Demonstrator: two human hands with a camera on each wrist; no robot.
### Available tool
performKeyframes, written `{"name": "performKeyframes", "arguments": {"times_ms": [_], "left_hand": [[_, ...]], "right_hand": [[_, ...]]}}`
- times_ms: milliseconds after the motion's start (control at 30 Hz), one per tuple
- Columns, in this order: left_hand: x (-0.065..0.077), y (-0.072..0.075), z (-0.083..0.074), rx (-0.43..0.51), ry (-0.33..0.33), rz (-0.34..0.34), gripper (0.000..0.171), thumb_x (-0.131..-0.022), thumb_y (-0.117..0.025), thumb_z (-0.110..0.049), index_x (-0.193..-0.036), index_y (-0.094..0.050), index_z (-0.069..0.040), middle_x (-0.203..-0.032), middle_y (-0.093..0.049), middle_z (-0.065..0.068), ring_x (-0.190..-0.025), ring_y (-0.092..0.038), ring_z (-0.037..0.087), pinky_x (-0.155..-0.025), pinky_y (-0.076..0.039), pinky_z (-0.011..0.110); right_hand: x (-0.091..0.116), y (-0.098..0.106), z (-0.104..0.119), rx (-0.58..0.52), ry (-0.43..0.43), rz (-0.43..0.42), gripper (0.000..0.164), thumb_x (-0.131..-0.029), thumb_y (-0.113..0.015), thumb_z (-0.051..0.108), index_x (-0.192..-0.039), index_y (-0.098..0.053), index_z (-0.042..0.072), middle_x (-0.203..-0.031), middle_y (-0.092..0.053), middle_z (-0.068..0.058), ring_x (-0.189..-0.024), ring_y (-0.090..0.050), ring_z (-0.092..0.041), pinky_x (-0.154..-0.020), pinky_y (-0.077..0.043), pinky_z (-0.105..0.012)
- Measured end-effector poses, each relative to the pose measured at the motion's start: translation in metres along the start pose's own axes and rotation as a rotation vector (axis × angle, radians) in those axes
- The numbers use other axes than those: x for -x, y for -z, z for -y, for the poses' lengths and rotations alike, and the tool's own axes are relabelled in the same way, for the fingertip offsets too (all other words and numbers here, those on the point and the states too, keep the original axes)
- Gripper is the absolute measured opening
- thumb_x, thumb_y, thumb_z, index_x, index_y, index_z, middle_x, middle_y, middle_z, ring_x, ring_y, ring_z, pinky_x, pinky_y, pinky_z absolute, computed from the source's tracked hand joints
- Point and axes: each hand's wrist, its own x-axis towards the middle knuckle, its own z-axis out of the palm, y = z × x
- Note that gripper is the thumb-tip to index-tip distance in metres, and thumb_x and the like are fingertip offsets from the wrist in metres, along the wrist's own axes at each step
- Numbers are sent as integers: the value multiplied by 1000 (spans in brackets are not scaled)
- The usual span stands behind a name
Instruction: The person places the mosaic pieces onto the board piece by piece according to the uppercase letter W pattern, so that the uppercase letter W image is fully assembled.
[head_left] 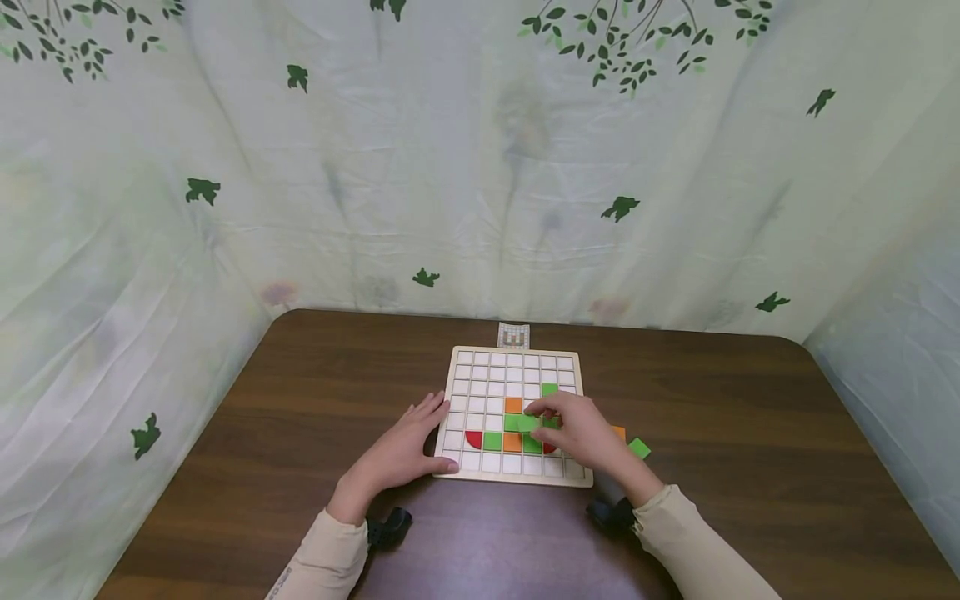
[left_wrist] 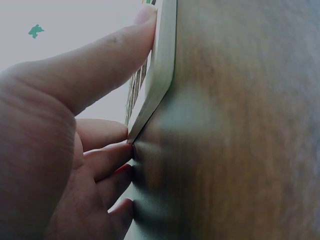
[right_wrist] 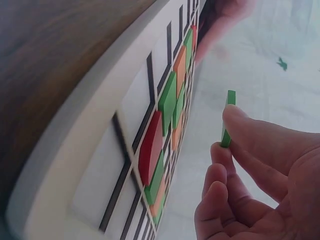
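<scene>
A square white grid board (head_left: 477, 374) with a pale wooden rim lies on the table. My left hand (head_left: 402, 444) rests at its left side, fingertips against the edge and thumb laid over the near-left corner. Between thumb and forefinger, my right hand (head_left: 576, 427) pinches a thin green square tile (right_wrist: 231, 97), held above the board. Below it are a red rounded tile (head_left: 474, 438), a green tile (head_left: 492, 442), an orange tile (head_left: 512, 442) and several other tiles in the cells. The right hand partly covers some of them.
Right of the board, a loose green tile (head_left: 639, 448) and an orange tile (head_left: 619, 432) lie on the brown table (head_left: 720, 417), partly behind the right wrist. A small printed card (head_left: 513, 335) sits at the board's far edge. A leaf-patterned curtain (head_left: 450, 167) hangs behind.
</scene>
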Motion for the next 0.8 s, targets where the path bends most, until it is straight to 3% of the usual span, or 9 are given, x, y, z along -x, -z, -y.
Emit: {"name": "performKeyframes", "arguments": {"times_ms": [333,800], "left_hand": [[-1,-2,2,-6,1,1,95,-83,-82,-41,-154,-35,2,-164,-24,17,-153,-16,34,-123,-16,51],[0,-2,2,1,6,-7,96,-83,-81,-44,-154,-36,1,-164,-24,17,-153,-16,34,-122,-16,52]], "right_hand": [[-12,-12,8,-43,10,5,22,-87,-78,9,-109,-76,11,-104,-71,3,-89,-62,-15,-77,-53,-33],[-32,-27,18,-14,1,56,21,-86,-80,11,-108,-77,9,-97,-71,2,-85,-61,-13,-78,-53,-33]]}}
